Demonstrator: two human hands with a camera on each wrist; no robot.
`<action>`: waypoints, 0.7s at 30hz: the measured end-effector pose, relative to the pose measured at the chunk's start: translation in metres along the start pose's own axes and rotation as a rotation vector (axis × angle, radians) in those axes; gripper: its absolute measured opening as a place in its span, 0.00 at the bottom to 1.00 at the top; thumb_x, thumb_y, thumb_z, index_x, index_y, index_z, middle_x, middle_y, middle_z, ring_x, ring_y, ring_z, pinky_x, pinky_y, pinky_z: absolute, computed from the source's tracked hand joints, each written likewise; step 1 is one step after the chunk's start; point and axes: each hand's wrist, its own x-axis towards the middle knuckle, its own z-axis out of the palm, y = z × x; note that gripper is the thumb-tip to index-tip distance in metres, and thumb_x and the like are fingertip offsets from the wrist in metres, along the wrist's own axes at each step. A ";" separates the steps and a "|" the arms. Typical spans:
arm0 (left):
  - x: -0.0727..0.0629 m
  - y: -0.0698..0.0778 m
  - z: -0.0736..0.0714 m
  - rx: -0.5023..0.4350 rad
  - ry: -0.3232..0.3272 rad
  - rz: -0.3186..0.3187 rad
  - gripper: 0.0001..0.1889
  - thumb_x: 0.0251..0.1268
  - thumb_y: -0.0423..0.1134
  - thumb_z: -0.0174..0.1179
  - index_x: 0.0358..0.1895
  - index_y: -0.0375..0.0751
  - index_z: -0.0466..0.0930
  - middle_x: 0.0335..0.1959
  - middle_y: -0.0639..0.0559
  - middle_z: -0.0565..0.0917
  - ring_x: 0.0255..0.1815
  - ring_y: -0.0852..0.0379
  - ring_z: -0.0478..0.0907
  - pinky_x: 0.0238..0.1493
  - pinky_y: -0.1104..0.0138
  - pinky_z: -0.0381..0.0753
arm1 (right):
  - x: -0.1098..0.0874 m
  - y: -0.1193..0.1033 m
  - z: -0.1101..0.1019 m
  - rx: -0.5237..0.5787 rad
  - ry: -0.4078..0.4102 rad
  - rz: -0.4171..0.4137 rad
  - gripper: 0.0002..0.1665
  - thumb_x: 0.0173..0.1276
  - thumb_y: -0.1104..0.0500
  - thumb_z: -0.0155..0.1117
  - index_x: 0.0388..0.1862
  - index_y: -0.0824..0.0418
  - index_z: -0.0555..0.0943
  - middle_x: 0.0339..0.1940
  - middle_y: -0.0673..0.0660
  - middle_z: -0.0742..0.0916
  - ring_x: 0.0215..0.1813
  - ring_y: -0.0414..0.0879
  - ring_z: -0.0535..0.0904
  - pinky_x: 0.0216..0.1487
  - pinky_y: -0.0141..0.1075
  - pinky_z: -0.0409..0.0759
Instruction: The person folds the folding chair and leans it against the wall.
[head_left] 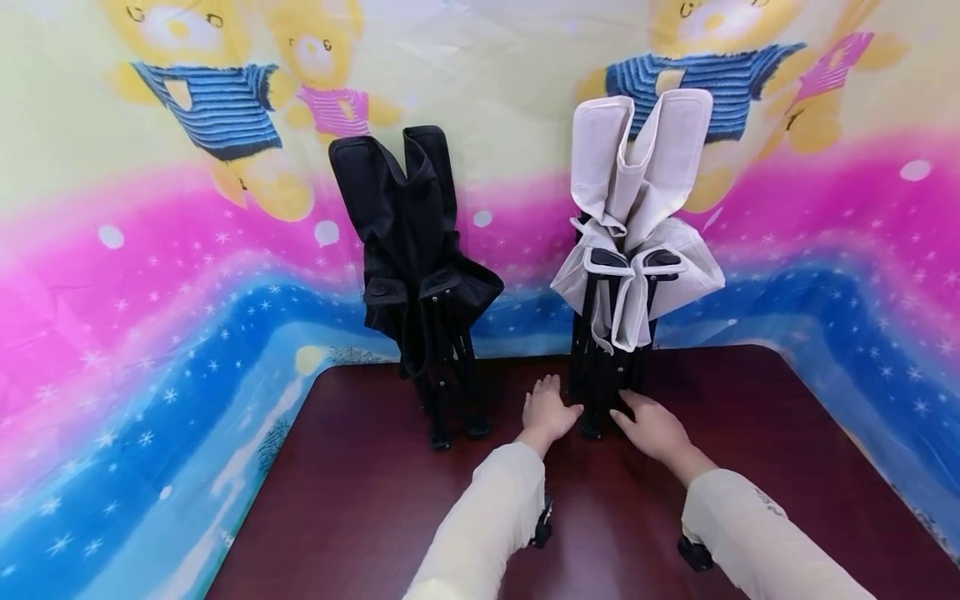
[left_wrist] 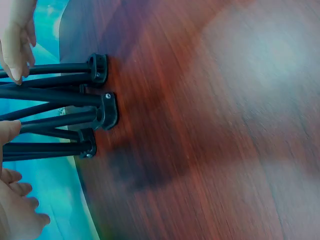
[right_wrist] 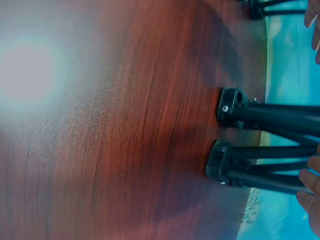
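A folded camp chair with white fabric (head_left: 652, 167) and black legs (head_left: 600, 367) stands upright near the table's back edge. My left hand (head_left: 549, 410) reaches along the left side of these legs, fingers extended and thumb toward the frame. On their right side, my right hand (head_left: 654, 427) has its fingers loosely spread close to the tubes. The left wrist view shows the black feet (left_wrist: 102, 110) on the wood between my left hand (left_wrist: 20, 210) and right hand (left_wrist: 17, 40). Fingers of my right hand (right_wrist: 311, 187) overlap the lower tubes in the right wrist view.
A second folded chair (head_left: 408, 217), with black fabric, stands upright to the left. Both chairs are on a dark red wooden table (head_left: 360, 517) with rounded back corners. Behind it hangs a colourful cloth (head_left: 487, 75) printed with bears. Black wrist devices (head_left: 693, 552) sit under my sleeves.
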 end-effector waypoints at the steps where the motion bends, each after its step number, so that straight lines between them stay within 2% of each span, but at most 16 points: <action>1: -0.001 -0.003 -0.001 0.028 0.007 0.011 0.34 0.55 0.52 0.54 0.63 0.42 0.58 0.63 0.49 0.60 0.65 0.53 0.50 0.62 0.58 0.48 | 0.000 -0.001 -0.001 -0.014 0.001 -0.016 0.31 0.62 0.52 0.52 0.57 0.73 0.65 0.55 0.71 0.70 0.55 0.63 0.65 0.51 0.54 0.64; 6: -0.005 -0.017 -0.011 0.143 0.021 0.061 0.35 0.54 0.54 0.53 0.64 0.43 0.56 0.64 0.49 0.57 0.66 0.52 0.46 0.63 0.56 0.43 | -0.001 0.000 -0.007 -0.106 -0.005 -0.072 0.36 0.61 0.48 0.54 0.58 0.74 0.64 0.57 0.72 0.67 0.58 0.64 0.60 0.56 0.55 0.56; 11: -0.010 -0.039 -0.019 0.216 0.021 0.087 0.37 0.53 0.56 0.53 0.65 0.43 0.54 0.65 0.48 0.54 0.66 0.52 0.42 0.63 0.54 0.40 | -0.002 0.012 -0.014 -0.142 -0.046 -0.047 0.41 0.60 0.45 0.53 0.60 0.74 0.59 0.59 0.74 0.63 0.61 0.65 0.54 0.58 0.57 0.48; 17: -0.021 -0.077 -0.023 0.237 0.046 0.093 0.39 0.51 0.55 0.56 0.64 0.40 0.56 0.64 0.45 0.57 0.66 0.49 0.45 0.62 0.52 0.42 | -0.004 0.031 -0.019 -0.174 -0.064 -0.024 0.46 0.59 0.40 0.51 0.61 0.75 0.56 0.60 0.76 0.60 0.61 0.67 0.52 0.58 0.57 0.46; 21: -0.030 -0.101 -0.028 0.212 0.038 0.085 0.38 0.51 0.55 0.56 0.64 0.38 0.56 0.63 0.43 0.59 0.65 0.48 0.48 0.61 0.51 0.43 | -0.008 0.043 -0.022 -0.182 -0.069 -0.004 0.48 0.59 0.37 0.48 0.61 0.76 0.55 0.60 0.76 0.59 0.60 0.68 0.51 0.58 0.58 0.46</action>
